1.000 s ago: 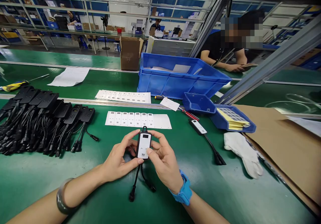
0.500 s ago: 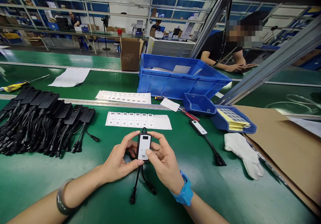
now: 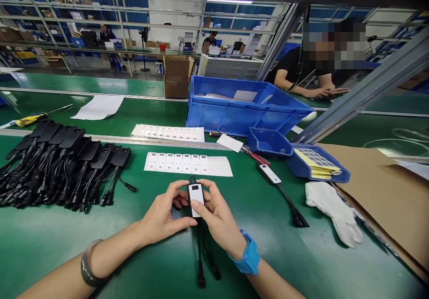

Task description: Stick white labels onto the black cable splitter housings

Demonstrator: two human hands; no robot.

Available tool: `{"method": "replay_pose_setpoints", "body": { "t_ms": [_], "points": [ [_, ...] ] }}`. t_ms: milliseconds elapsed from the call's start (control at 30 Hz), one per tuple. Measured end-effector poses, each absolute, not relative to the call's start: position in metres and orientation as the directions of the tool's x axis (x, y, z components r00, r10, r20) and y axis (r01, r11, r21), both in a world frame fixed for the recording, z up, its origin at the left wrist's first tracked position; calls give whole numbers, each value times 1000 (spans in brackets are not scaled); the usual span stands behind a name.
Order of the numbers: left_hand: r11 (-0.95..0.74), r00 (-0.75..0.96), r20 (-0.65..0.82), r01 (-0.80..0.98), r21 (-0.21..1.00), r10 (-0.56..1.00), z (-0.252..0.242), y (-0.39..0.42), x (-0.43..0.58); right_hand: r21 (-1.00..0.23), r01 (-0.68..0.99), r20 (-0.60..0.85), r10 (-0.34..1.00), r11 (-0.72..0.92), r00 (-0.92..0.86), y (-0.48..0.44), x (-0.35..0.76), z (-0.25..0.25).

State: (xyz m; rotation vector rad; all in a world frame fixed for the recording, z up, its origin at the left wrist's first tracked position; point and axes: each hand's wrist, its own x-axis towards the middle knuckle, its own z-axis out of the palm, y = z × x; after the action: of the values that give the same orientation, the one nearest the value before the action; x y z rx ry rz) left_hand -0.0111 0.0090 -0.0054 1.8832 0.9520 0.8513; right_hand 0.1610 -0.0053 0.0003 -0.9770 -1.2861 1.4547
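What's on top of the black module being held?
A white label on the black module, right hand's thumb on its lower end. Left hand grips the side; underside hidden.

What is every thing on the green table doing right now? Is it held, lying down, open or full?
small black device with white label: held between left hand and right hand, cables trailing below
white label sheet: lying flat, right end bare
big blue plastic crate: open, papers inside
white fabric glove: limp, unworn
pile of black cabled devices: lying in a row, untouched
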Motion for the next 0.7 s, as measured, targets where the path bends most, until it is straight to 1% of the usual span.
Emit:
{"method": "replay_pose_setpoints", "body": {
  "t_ms": [167,267,367,467,533,600,700],
  "points": [
    [-310,454,161,276,910,877,-3,10,-11,-994,-100,-10,969,-35,-245,0,161,-6],
    [-250,438,132,223,942,889,-1,10,-11,-993,-103,-28,963,-57,-269,-2,158,-8],
    [-202,446,103,180,963,889,0,10,-10,-998,-37,-33,958,-45,-284,-7,157,-11],
    [-210,455,83,236,949,887,0,10,-11,-998,53,-30,962,-17,-271,-10,157,-14],
    [-220,449,74,282,934,890,-1,9,-12,-997,80,-28,963,-7,-268,-11,156,-16],
    [-228,443,72,310,923,894,-1,8,-11,-997,75,-11,961,10,-275,-11,155,-18],
    [-264,457,83,349,899,886,0,8,-12,-999,22,25,952,33,-305,-9,151,-20]
  ]
}}
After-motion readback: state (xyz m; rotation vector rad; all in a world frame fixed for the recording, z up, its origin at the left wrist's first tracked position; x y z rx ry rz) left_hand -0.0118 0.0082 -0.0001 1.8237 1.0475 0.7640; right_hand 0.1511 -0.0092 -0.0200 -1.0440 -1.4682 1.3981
